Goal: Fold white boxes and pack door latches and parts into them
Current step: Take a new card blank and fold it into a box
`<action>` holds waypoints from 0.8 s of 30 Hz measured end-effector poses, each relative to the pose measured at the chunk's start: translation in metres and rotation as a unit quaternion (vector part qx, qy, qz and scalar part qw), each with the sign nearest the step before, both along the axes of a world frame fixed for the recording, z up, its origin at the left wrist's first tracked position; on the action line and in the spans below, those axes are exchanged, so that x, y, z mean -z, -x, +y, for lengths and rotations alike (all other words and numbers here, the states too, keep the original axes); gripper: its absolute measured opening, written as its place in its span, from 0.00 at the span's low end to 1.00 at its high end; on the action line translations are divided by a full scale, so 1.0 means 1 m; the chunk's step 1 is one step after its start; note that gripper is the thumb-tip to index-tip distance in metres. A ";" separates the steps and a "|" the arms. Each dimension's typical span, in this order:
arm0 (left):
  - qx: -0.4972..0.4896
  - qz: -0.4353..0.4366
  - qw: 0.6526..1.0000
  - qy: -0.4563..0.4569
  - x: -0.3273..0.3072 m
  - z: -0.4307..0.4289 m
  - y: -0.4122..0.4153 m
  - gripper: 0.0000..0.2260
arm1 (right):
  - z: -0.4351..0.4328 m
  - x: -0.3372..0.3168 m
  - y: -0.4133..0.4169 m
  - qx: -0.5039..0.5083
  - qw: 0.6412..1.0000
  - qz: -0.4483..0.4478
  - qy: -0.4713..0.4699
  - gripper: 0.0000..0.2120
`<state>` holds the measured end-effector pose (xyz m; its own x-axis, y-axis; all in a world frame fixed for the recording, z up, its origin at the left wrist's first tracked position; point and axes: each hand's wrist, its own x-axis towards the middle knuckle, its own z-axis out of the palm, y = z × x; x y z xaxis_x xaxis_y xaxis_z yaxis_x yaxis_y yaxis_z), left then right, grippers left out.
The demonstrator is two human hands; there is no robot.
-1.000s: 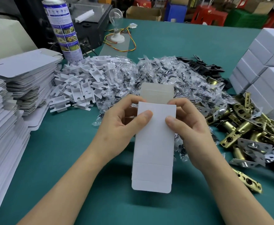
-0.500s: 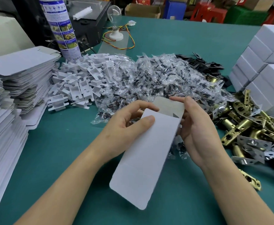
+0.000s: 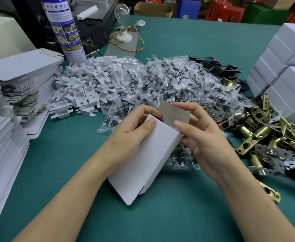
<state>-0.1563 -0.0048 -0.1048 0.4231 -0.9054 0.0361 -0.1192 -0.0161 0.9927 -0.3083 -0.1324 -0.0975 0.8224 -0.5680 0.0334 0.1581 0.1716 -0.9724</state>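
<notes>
Green table (image 3: 160, 220), one white box (image 3: 148, 154) gripped by left hand (image 3: 131, 135), right hand (image 3: 200, 137) pinching its flap (image 3: 174, 114).

The half-folded white cardboard box (image 3: 148, 159) is between the left hand (image 3: 129, 137) and right hand (image 3: 202, 138), over the green table mat (image 3: 160, 222). Behind it lie clear plastic screw packets (image 3: 160, 84); left of those, white plastic inserts (image 3: 83, 91), then flat white carton blanks (image 3: 12, 102) (stacked along the table's left edge). To the right lie brass door latches (image 3: 265, 137), before the finished white boxes (image 3: 286, 75); a blue-labelled spray can (image 3: 64, 28) stands behind the inserts
</notes>
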 end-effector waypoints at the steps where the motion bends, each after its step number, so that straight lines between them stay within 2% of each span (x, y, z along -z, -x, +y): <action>1: -0.005 -0.004 1.000 -0.003 0.000 0.000 0.000 0.09 | 0.000 0.001 0.000 -0.001 1.000 -0.001 0.001 0.14; 6: -0.012 -0.075 0.997 -0.016 -0.002 0.001 0.005 0.13 | 0.000 0.001 0.000 0.017 0.999 -0.007 0.041 0.14; 9: -0.019 -0.183 0.981 -0.058 -0.003 0.004 0.008 0.33 | 0.000 0.003 -0.001 0.037 0.996 -0.011 0.079 0.14; 11: -0.023 -0.252 0.964 -0.084 -0.005 0.005 0.013 0.41 | 0.000 0.003 -0.002 0.045 0.995 -0.019 0.092 0.15; 13: -0.025 -0.283 0.956 -0.076 -0.005 0.004 0.016 0.38 | 0.000 0.003 -0.002 0.043 0.994 -0.023 0.095 0.15; 17: -0.032 -0.280 0.959 -0.041 -0.004 0.004 0.016 0.27 | 0.000 0.002 -0.002 0.039 0.993 -0.021 0.106 0.15; 21: -0.028 -0.277 0.960 -0.018 -0.004 0.003 0.016 0.23 | 0.000 0.002 0.000 0.040 0.994 -0.019 0.101 0.14; 24: -0.004 -0.285 0.958 0.017 -0.003 0.003 0.016 0.23 | 0.000 0.000 0.000 0.016 0.998 -0.034 0.049 0.16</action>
